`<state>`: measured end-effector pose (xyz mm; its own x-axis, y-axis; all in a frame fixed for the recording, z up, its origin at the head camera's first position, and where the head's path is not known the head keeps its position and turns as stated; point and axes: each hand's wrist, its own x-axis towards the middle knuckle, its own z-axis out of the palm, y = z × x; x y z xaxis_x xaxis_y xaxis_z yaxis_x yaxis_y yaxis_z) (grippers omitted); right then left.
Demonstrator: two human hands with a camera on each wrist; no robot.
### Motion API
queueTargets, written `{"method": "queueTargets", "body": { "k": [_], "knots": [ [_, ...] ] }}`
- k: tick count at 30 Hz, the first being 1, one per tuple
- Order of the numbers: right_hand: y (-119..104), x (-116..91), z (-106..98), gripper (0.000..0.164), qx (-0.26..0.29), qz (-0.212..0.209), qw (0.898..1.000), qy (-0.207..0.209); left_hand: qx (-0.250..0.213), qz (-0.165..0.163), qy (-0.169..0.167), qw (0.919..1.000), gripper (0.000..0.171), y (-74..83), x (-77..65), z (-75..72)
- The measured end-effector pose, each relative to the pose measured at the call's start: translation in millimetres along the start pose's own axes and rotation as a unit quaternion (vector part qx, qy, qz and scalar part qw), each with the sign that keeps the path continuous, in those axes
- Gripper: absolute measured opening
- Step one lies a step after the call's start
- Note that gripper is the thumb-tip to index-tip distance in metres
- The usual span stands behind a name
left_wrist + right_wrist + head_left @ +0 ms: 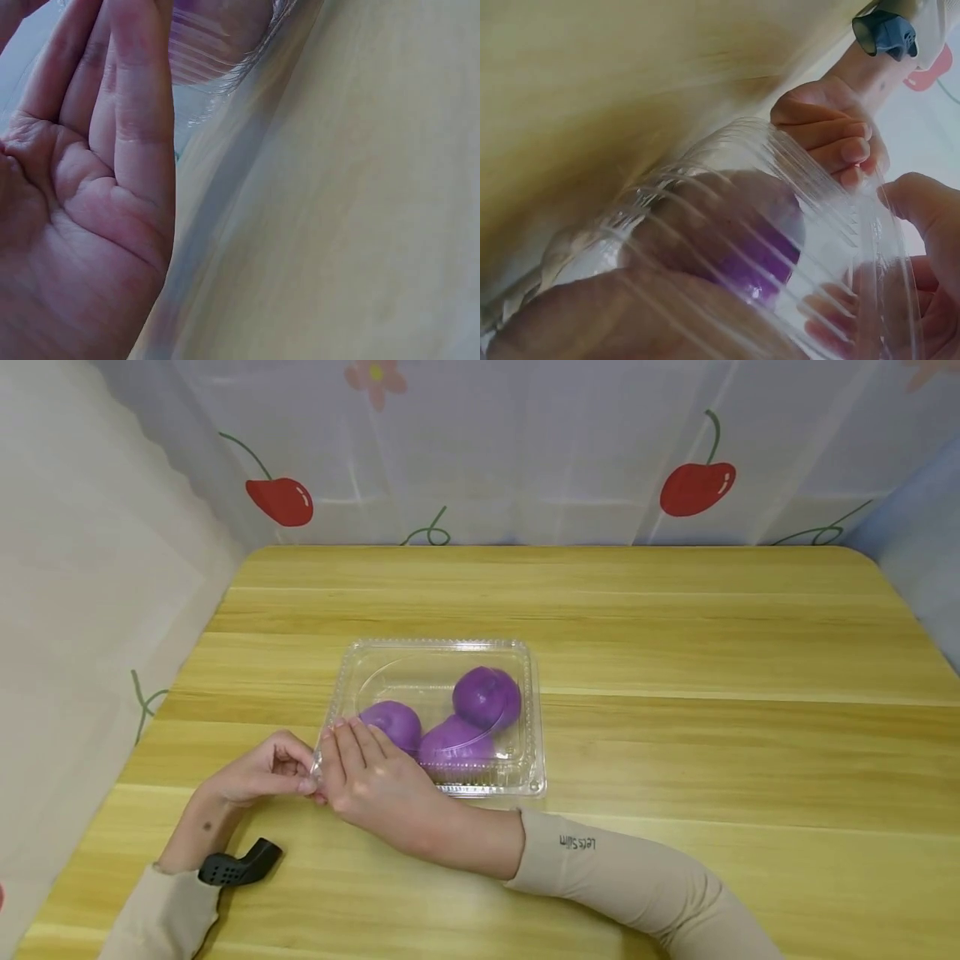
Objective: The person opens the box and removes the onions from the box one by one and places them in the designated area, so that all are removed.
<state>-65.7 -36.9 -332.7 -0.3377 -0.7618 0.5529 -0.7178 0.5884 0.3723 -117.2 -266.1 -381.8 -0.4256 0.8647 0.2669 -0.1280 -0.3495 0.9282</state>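
A clear plastic clamshell container [442,652] sits on the table with several smooth, rounded purple things [487,697] inside; their kind I cannot tell. At its near left corner, my left hand [262,768] pinches the rim between thumb and fingers. My right hand [390,793] lies over the left part of the lid, its fingers along the top and its thumb at the rim, as the right wrist view shows through the ribbed wall [727,225]. The left wrist view has the left palm [97,217] close up, fingertips cut off by the frame.
The wooden table [712,735] extends right of and behind the container. A curtain with cherry prints [525,460] hangs along the back edge. A black device [240,864] is on the left wrist.
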Motion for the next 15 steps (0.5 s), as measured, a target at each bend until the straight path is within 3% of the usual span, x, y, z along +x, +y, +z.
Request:
{"method": "queueTargets", "body": {
  "k": [15],
  "knots": [
    [0.5, -2.4, -8.4, 0.039, 0.037, 0.012, 0.996, -0.074, 0.006, -0.021, 0.009, 0.9997, 0.033, -1.0, -3.6, -1.0]
  ]
}}
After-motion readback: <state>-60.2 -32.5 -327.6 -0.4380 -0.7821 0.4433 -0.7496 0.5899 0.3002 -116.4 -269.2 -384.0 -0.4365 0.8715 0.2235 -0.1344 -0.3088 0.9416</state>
